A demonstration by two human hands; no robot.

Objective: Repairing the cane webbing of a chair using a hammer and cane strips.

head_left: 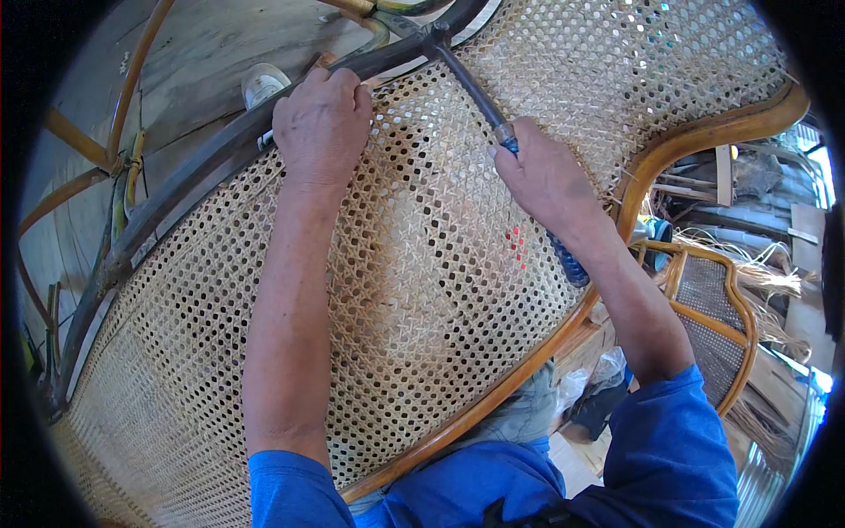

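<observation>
A large woven cane panel spreads across the middle, with a dark curved rattan rail along its far edge. My left hand rests at that rail with its fingers curled closed and pointing away. Whatever they pinch, if anything, is hidden behind the knuckles. In my right hand is a hammer, gripped round its blue handle. The hammer's head lies at the rail, to the right of my left hand. Its shaft slants over the cane toward me.
Brown rattan trim edges the panel's near side and curls up at the right. A smaller rattan piece with a dark woven panel stands at the right, beside loose cane strands. Bare rattan poles stand at the far left.
</observation>
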